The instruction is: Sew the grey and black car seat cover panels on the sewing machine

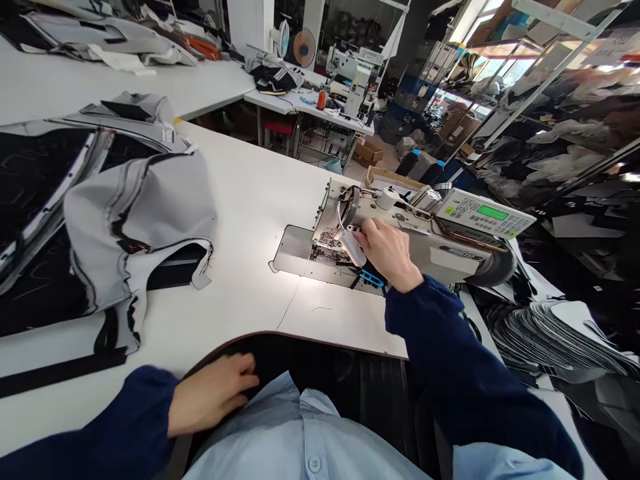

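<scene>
My right hand [387,250] is at the head of the sewing machine [425,247], its fingers bent round the edge of a small grey lamp [353,248] beside the needle area. Just below hangs a blue thread snipper [371,277]. My left hand [215,392] is low at the table's front edge, over my lap, with bent fingers apart and nothing in them. Sewn grey and black fabric pieces [150,200] lie on the white table [250,180] to the left. A thread runs from the machine plate to the front edge.
A control panel [487,212] with a green screen tops the machine. Stacked dark cut pieces [555,337] lie at the right. Farther back stand another sewing machine [357,87], an orange thread cone [321,100], a fan [304,48] and shelves with bagged goods.
</scene>
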Motion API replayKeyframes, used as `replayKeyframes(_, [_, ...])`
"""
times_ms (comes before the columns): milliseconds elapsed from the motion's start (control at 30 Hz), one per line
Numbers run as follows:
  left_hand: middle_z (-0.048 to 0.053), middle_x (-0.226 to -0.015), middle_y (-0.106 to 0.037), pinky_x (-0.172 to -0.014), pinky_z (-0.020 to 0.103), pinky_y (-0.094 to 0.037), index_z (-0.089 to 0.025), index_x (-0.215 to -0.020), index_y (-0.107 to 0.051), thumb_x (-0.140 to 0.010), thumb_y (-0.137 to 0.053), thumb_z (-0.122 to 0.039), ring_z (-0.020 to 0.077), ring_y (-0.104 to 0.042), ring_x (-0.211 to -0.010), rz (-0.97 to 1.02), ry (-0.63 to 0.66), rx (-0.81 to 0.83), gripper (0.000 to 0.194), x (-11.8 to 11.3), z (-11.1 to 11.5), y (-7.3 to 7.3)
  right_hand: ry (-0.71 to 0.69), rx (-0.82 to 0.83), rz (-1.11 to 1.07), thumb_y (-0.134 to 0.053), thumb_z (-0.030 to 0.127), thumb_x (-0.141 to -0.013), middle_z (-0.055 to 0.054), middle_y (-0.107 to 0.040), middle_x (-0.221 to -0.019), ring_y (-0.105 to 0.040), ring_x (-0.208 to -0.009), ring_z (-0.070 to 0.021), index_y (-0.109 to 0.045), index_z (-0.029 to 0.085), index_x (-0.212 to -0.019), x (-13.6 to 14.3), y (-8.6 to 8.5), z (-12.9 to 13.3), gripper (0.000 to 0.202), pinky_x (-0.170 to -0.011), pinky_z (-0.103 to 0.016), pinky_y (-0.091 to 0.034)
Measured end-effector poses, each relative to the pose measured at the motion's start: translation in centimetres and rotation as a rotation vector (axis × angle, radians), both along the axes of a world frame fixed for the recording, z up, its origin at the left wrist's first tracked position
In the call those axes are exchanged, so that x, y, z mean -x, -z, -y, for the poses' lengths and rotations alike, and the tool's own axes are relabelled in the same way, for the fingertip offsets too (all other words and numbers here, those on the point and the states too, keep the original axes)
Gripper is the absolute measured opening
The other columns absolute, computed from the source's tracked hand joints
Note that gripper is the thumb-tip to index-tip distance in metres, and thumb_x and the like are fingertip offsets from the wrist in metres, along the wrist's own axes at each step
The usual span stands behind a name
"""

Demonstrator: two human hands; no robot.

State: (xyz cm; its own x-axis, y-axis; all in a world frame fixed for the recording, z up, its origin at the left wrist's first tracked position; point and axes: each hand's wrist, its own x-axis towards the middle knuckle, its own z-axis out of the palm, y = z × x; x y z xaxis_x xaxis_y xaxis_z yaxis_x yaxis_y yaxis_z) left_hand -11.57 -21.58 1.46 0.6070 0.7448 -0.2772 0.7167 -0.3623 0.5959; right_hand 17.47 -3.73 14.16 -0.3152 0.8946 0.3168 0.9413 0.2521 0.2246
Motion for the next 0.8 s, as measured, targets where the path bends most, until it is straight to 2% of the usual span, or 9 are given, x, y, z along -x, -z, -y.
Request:
replayKeyframes(100, [0.006,-0.108,-0.064,-0.098,0.042,-0.037,-0.020,-0.068,-0.066,-0.085,-0.045,-0.038,0.0254,-0.057,-0.103,0.190,-0.199,-0.286,0.032,-1.6,-5.3,-2.8,-0.151,-0.288,-0.323,-0.037,0.033,-0.099,-0.007,-0.064,-0.082,-0.056,-0.066,-0.0124,-0.056,0.016,-0.077,-1.7,3.4,2.7,0.034,-0.054,-0.025,-0.031])
replayKeyframes(167, [0.008,-0.106,-0.064,-0.089,0.040,-0.041,-0.019,-0.079,-0.067,-0.085,-0.044,-0.040,0.0222,-0.058,-0.092,0.394,-0.454,-0.381,0.031,-3.2,-9.4,-3.5,-0.334,-0.334,-0.492,-0.037,0.026,-0.099,-0.006,-0.063,-0.078,-0.057,-0.067,-0.0118,-0.053,0.017,-0.075,-2.1,6.4,4.8,0.030,-0.056,-0.022,-0.038])
replayKeyframes(267, [0.009,-0.110,-0.062,-0.064,0.028,-0.044,-0.018,-0.112,-0.060,-0.079,-0.051,-0.037,0.0115,-0.055,-0.065,0.781,-0.693,-0.019,0.038,-6.9,-15.0,-2.3,-0.466,-0.168,-0.559,-0.040,0.020,-0.096,-0.007,-0.065,-0.087,-0.058,-0.063,-0.0098,-0.056,0.017,-0.079,-1.3,10.9,7.3,0.023,-0.052,-0.021,-0.040])
replayKeyframes(367, [0.009,-0.099,-0.062,-0.055,0.022,-0.039,-0.015,-0.115,-0.056,-0.076,-0.061,-0.036,0.0085,-0.054,-0.061,1.040,-0.753,0.378,0.045,-10.7,-18.0,0.0,-0.381,0.071,-0.704,-0.040,0.023,-0.095,-0.010,-0.065,-0.104,-0.058,-0.059,-0.0082,-0.059,0.017,-0.087,0.0,14.4,8.2,0.021,-0.051,-0.021,-0.044])
replayKeyframes(433, [0.002,-0.074,-0.057,-0.052,0.020,-0.035,-0.012,-0.101,-0.060,-0.077,-0.062,-0.036,0.0068,-0.047,-0.054,1.096,-0.750,0.436,0.034,-12.1,-18.5,1.2,-0.279,0.247,-0.887,-0.041,0.028,-0.094,-0.013,-0.061,-0.116,-0.058,-0.055,-0.0076,-0.060,0.017,-0.096,0.7,15.7,7.8,0.022,-0.051,-0.023,-0.047])
replayKeyframes(567, [-0.005,-0.053,-0.041,-0.049,0.021,-0.030,-0.014,-0.080,-0.060,-0.086,-0.047,-0.034,0.0080,-0.037,-0.049,1.023,-0.674,0.238,0.025,-11.4,-17.7,2.2,-0.124,0.479,-1.119,-0.037,0.034,-0.093,-0.015,-0.052,-0.130,-0.061,-0.055,-0.0093,-0.054,0.018,-0.117,2.4,16.4,5.2,0.033,-0.047,-0.025,-0.048])
replayKeyframes(667, [-0.001,-0.059,-0.053,-0.057,0.023,-0.036,-0.016,-0.077,-0.062,-0.085,-0.045,-0.027,0.0117,-0.048,-0.057,0.692,-0.534,-0.015,0.023,-9.5,-16.6,2.3,-0.204,0.372,-0.885,-0.029,0.024,-0.094,-0.015,-0.052,-0.129,-0.061,-0.062,-0.0093,-0.051,0.017,-0.126,3.6,15.9,2.6,0.039,-0.061,-0.026,-0.050])
replayKeyframes(733, [0.002,-0.068,-0.061,-0.062,0.025,-0.038,-0.017,-0.073,-0.065,-0.084,-0.047,-0.024,0.0141,-0.054,-0.065,0.466,-0.383,-0.151,0.022,-8.2,-15.9,2.3,-0.246,0.331,-0.598,-0.030,0.021,-0.094,-0.012,-0.061,-0.114,-0.060,-0.067,-0.0113,-0.053,0.016,-0.127,3.8,15.7,0.9,0.040,-0.064,-0.024,-0.047])
replayKeyframes(800, [0.001,-0.070,-0.062,-0.064,0.025,-0.038,-0.018,-0.069,-0.065,-0.084,-0.048,-0.027,0.0147,-0.055,-0.067,0.394,-0.299,-0.198,0.024,-6.9,-15.6,2.1,-0.233,0.332,-0.393,-0.035,0.024,-0.095,-0.009,-0.065,-0.097,-0.060,-0.073,-0.0136,-0.060,0.015,-0.117,3.3,15.6,-0.7,0.034,-0.063,-0.022,-0.043])
